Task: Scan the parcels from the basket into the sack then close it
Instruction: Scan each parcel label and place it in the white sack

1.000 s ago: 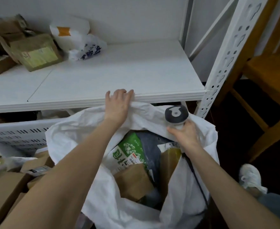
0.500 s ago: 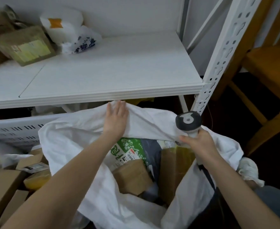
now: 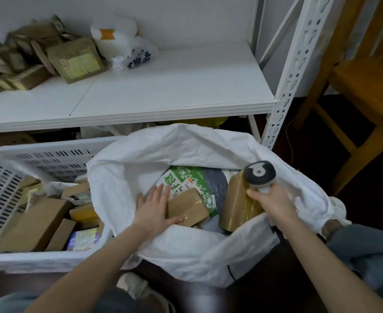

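The white sack (image 3: pixel 140 159) stands open in the middle, holding a green-and-white bag (image 3: pixel 186 179), a grey bag and two brown taped parcels (image 3: pixel 188 208). My left hand (image 3: pixel 153 207) lies inside the sack's mouth with straight fingers, touching the smaller brown parcel and the sack's near left wall. My right hand (image 3: pixel 274 201) grips the handle of the scanner (image 3: pixel 259 172) at the sack's right rim, next to the taller brown parcel (image 3: pixel 237 204). The white basket (image 3: pixel 39 154) at left holds several cardboard parcels (image 3: pixel 34 224).
A white metal shelf (image 3: pixel 163 91) runs across the back, with brown parcels (image 3: pixel 75 59) and a white plastic bag (image 3: pixel 118 39) at its left. A wooden chair (image 3: pixel 364 86) stands at right. My shoes and knees show below the sack.
My left hand left the sack's far rim and came down inside onto the small brown parcel. My right hand with the scanner dropped lower, to the right rim. The view tilted down, showing more of the basket.
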A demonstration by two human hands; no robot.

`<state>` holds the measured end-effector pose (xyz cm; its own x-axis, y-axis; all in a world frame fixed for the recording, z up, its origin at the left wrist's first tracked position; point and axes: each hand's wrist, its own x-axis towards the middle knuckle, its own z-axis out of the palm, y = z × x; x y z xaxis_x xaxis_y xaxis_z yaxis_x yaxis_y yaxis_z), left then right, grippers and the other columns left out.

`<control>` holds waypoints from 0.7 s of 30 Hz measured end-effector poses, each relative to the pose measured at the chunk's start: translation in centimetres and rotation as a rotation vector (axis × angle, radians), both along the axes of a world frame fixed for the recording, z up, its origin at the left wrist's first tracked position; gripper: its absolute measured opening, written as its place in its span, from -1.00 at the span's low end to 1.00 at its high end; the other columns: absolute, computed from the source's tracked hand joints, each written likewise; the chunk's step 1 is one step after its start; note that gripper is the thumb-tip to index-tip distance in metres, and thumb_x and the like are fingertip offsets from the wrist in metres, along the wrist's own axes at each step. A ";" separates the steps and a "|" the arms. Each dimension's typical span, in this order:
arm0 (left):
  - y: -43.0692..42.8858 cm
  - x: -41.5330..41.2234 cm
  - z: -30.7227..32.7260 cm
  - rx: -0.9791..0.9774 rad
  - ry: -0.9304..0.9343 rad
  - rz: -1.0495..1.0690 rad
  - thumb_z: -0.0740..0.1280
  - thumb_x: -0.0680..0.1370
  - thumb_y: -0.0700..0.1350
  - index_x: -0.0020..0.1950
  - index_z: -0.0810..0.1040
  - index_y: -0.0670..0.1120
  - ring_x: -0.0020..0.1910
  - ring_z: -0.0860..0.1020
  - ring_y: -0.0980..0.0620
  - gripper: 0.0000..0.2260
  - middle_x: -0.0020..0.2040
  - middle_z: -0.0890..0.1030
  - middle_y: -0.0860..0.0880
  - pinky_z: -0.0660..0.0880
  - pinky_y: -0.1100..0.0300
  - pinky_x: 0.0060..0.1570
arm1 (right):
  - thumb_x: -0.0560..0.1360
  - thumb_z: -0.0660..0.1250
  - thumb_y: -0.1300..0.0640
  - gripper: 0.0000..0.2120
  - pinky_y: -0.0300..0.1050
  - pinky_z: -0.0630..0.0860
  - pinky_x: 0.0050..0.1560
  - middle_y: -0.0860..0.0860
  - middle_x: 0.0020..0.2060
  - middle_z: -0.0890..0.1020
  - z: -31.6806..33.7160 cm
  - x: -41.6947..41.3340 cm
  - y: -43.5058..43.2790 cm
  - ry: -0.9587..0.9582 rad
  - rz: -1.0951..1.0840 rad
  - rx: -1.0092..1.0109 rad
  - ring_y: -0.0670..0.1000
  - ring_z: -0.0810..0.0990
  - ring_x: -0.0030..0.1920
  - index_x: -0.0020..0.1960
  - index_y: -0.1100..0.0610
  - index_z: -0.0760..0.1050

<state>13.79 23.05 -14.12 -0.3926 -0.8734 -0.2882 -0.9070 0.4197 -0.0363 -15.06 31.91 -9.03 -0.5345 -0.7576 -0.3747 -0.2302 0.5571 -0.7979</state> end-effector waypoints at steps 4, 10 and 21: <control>1.2 -4.6 0.5 -0.034 0.043 -0.118 0.21 0.38 0.46 0.56 -0.25 0.02 0.56 -0.11 -0.10 0.00 0.59 -0.08 -0.07 -0.07 -0.32 0.43 | 0.44 0.47 0.18 -0.71 -0.11 0.48 0.02 0.02 -0.03 0.61 3.8 2.7 -2.3 -0.145 0.071 -0.115 0.02 0.56 -0.02 0.13 0.18 0.53; 1.7 -0.8 -2.9 0.005 -0.044 -0.087 0.26 0.36 0.45 0.43 -0.54 0.10 0.55 -0.09 -0.16 0.10 0.58 -0.16 -0.11 -0.05 -0.32 0.43 | 0.42 0.49 0.20 -0.58 0.00 0.52 0.15 0.12 0.12 0.62 4.8 5.3 -5.6 -0.305 0.027 -0.204 0.09 0.59 0.09 0.24 0.25 0.51; -4.2 -3.8 -0.6 -0.227 0.280 -0.191 0.16 0.55 0.09 0.40 0.41 -0.05 0.22 0.50 -0.18 -0.55 0.27 0.47 -0.13 0.47 -0.01 0.12 | 0.40 0.50 0.24 -0.70 0.01 0.51 0.10 0.05 -0.07 0.60 -0.6 6.3 -7.0 -0.306 -0.028 -0.162 0.07 0.57 -0.03 0.10 0.19 0.53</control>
<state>9.96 18.82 -14.75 -0.5901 -0.8061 0.0451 -0.8012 0.5916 0.0899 -8.77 24.88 -9.60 -0.4373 -0.8072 -0.3965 0.0465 0.4200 -0.9063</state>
